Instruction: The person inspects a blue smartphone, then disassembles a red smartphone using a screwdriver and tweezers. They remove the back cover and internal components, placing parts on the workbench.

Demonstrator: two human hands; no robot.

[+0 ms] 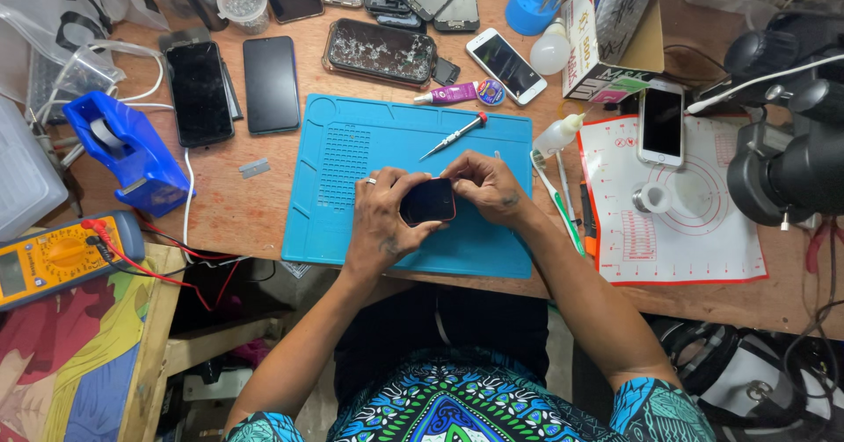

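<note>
Over the blue mat [352,143], near its front edge, both hands grip a small dark gadget [428,201]. Left hand [382,218] cups it steady; right hand [486,185] pinches its top corner. Screwdriver [454,136] lies close behind.

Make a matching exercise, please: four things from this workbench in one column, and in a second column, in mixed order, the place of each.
Things:
1. small dark device
2. screwdriver
3. tape dispenser
4. white phone

Places:
A. on the white mat with red print
B. left of the blue mat, on bare wood
C. between the left hand and right hand
D. on the blue mat, beyond the hands

Pairs: 1-C, 2-D, 3-B, 4-A
</note>
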